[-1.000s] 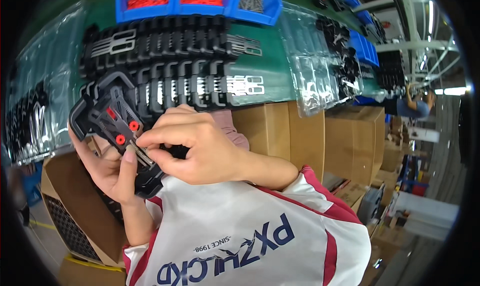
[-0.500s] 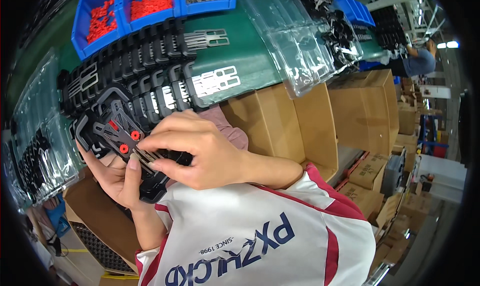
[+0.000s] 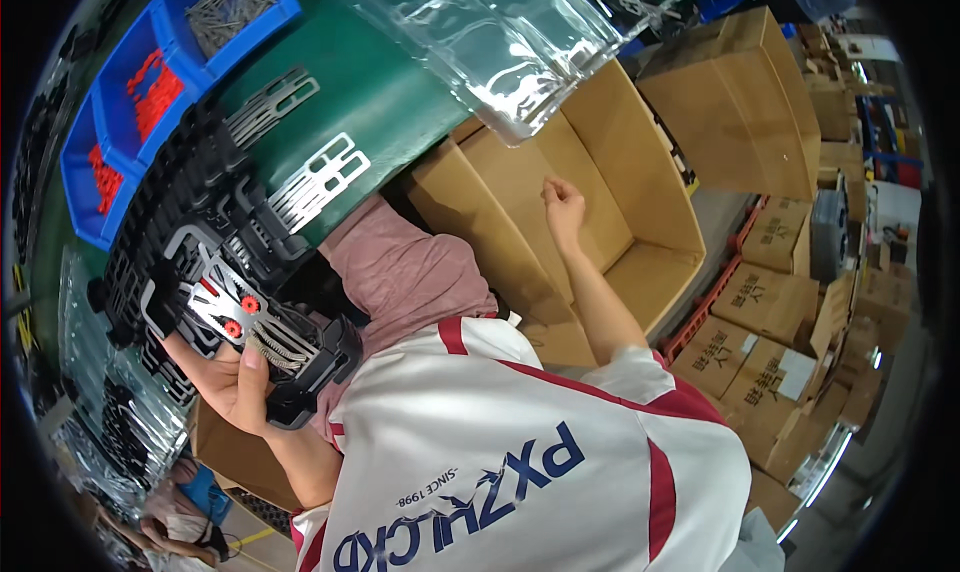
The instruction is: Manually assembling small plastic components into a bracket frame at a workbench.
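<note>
My left hand [image 3: 235, 384] holds a black plastic holder assembly [image 3: 335, 360], its thumb along the near side. A slotted metal plate, two small red gears [image 3: 249, 304] and coil springs [image 3: 283, 344] show on the assembly's open face. Away to the right, my right hand [image 3: 565, 209] hovers over an open cardboard box [image 3: 455, 212], apart from the assembly. Its fingers are curled closed, and whatever may be inside them is hidden.
Blue bins [image 3: 185, 62] at the upper left hold red parts [image 3: 157, 97] and metal pins [image 3: 228, 14]. Black frames [image 3: 190, 177] with slotted metal plates [image 3: 325, 177] stand in rows on the green table. Clear plastic trays [image 3: 480, 42] overhang its edge. Another carton [image 3: 735, 102] stands beyond the box.
My right hand has left the springs on the assembly and swung right, over the box. My left hand still holds the assembly. The whole view has shifted, bringing the box nearer the middle.
</note>
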`<state>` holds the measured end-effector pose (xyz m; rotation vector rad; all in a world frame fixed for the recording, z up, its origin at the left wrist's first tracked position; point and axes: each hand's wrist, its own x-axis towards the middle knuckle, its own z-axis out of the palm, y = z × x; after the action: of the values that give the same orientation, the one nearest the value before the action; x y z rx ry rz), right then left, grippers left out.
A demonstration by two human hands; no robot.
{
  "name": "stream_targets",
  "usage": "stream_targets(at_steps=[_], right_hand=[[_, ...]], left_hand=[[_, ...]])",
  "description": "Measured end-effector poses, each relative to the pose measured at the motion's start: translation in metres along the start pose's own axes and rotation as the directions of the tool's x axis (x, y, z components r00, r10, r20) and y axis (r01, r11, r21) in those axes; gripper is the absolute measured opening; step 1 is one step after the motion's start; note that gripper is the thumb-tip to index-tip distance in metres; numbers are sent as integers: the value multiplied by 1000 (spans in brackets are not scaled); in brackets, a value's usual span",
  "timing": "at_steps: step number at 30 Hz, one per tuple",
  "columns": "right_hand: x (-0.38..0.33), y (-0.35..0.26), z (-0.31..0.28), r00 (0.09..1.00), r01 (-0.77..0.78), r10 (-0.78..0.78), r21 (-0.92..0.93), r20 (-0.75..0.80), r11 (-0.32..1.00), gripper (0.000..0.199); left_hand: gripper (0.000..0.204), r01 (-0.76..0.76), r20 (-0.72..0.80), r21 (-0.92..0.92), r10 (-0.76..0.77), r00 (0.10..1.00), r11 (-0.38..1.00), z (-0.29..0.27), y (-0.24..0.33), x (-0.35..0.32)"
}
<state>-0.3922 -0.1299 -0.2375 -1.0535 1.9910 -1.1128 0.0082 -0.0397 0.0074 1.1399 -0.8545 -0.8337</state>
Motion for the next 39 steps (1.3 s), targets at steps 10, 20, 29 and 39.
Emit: stream_targets(at_steps=[10, 20, 29, 39], right_hand=[[-19, 63, 7, 677, 45, 534, -753, 507, 657, 42], [1, 145, -6, 816, -13, 330, -556, 475, 831, 36], [28, -7, -35, 762, -634, 342, 521, 550, 572, 49], [-75, -192, -6, 401, -406, -167, 338, 901, 849, 38]], left_hand=[[78, 112, -116, 198, -90, 989, 974, -18, -8, -3], [69, 255, -226, 24, -243, 943, 967, 25, -14, 4], [62, 130, -214, -92, -147, 966, 987, 12, -5, 5], [57, 150, -234, -87, -167, 958, 985, -44, 9, -17]])
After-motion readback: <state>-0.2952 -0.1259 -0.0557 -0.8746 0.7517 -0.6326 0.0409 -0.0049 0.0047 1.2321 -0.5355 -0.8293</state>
